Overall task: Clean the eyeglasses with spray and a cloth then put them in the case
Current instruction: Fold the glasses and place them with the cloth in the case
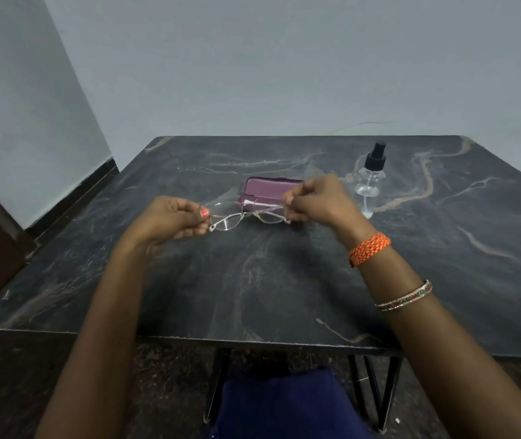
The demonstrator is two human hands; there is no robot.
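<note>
We hold the eyeglasses above the table, left hand and right hand each pinched closed on one end. The purple case lies just beyond our fingertips; the spray bottle stands beside our right fingers.

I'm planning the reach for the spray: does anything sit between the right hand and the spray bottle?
No. In the head view, only bare dark tabletop shows between the right hand and the spray bottle.
</note>
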